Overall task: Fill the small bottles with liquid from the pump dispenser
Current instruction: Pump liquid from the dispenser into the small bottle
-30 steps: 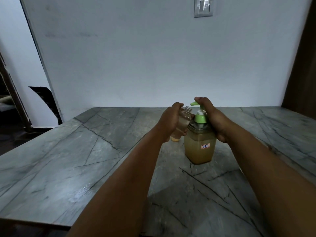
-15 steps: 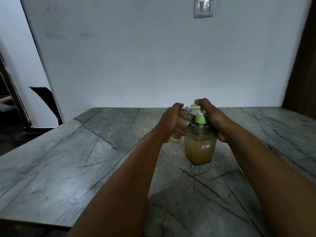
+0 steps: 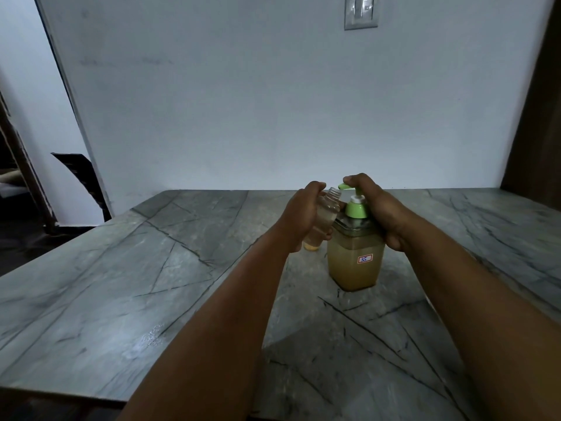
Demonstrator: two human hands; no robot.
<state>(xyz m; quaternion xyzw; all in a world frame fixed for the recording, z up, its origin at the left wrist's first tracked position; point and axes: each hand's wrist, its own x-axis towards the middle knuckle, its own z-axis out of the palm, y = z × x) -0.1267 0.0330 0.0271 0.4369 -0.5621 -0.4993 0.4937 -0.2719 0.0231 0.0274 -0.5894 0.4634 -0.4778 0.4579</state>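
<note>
Left hand [image 3: 299,217] grips small bottle [image 3: 323,218] tilted, mouth just left of green nozzle [image 3: 342,186]; right hand [image 3: 376,205] wraps pump dispenser [image 3: 353,256], finger atop the pump.

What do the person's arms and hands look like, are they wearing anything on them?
Both arms are bare as far as the view shows: no sleeves, gloves, watch or bracelets. The left hand and right hand show no rings that I can make out, though the light is dim and most of the fingers are hidden.
</note>
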